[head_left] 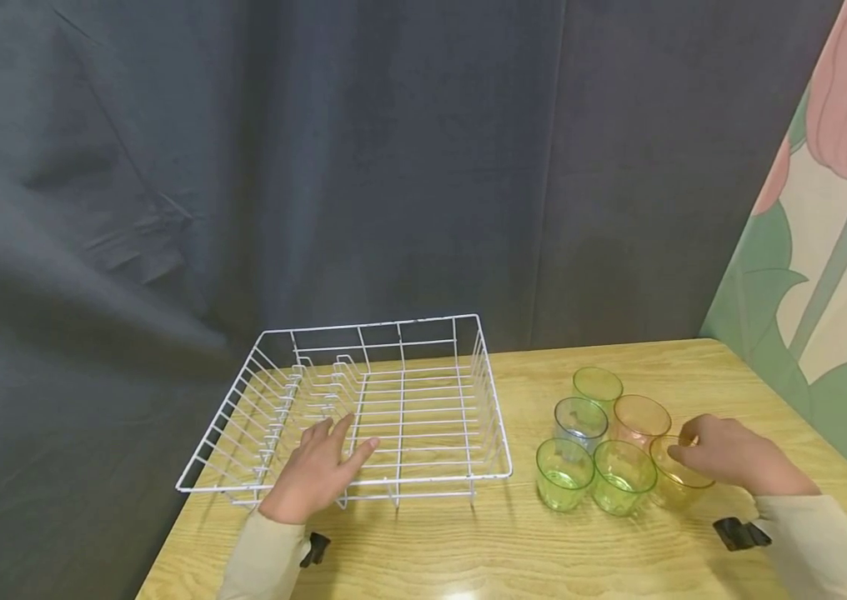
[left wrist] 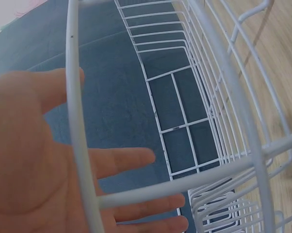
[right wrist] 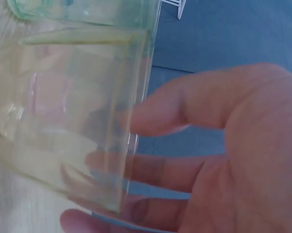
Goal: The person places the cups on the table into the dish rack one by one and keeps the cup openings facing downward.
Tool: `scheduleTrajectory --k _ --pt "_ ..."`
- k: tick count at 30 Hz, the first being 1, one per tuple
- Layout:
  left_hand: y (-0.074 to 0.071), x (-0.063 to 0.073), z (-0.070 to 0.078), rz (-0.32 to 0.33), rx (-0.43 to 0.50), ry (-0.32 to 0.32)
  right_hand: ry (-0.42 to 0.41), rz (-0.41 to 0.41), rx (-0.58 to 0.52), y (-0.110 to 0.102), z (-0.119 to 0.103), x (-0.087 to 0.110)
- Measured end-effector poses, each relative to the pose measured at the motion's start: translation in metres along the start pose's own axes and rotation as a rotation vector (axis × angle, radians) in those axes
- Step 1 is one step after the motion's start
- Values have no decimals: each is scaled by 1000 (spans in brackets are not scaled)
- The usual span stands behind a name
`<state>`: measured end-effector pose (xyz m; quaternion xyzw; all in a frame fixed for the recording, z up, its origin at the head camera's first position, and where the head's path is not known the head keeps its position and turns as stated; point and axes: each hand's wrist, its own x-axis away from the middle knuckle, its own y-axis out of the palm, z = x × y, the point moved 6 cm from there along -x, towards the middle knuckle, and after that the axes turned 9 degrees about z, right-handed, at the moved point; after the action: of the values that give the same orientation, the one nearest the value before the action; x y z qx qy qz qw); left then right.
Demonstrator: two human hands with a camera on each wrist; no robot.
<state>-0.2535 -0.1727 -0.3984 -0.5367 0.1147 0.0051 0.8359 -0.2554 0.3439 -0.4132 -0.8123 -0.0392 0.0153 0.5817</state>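
Note:
My right hand (head_left: pixel 734 454) is at the rim of a yellow transparent cup (head_left: pixel 679 487), the rightmost of a cluster. In the right wrist view the thumb meets the rim of the yellow cup (right wrist: pixel 63 111) and fingertips show through its clear wall, pinching it. The cup stands on the table. My left hand (head_left: pixel 318 471) is spread, fingers straight, over the front left of a white wire dish rack (head_left: pixel 434 479). From the left wrist, the left hand (left wrist: pixel 34 145) appears behind the rack's wires; contact with them cannot be told.
Close beside the yellow cup stand an orange cup (head_left: pixel 641 421), a blue cup (head_left: pixel 581 421), and green cups (head_left: pixel 622 479), all upright. They share a wooden table (head_left: pixel 423 542) with the rack. Behind hangs a dark curtain (head_left: pixel 423 167); a flower-painted wall (head_left: pixel 836 267) is on the right.

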Motion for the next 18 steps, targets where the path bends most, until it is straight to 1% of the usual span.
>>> scheduleTrajectory --k 6,11,18 --pt "0 0 0 -3 15 -15 -28 0 -10 1 1 -1" --pt "-1 -1 2 7 21 -6 -45 2 -35 1 3 -2" --pt "-2 -1 7 19 25 5 -93 13 -72 0 8 -2"
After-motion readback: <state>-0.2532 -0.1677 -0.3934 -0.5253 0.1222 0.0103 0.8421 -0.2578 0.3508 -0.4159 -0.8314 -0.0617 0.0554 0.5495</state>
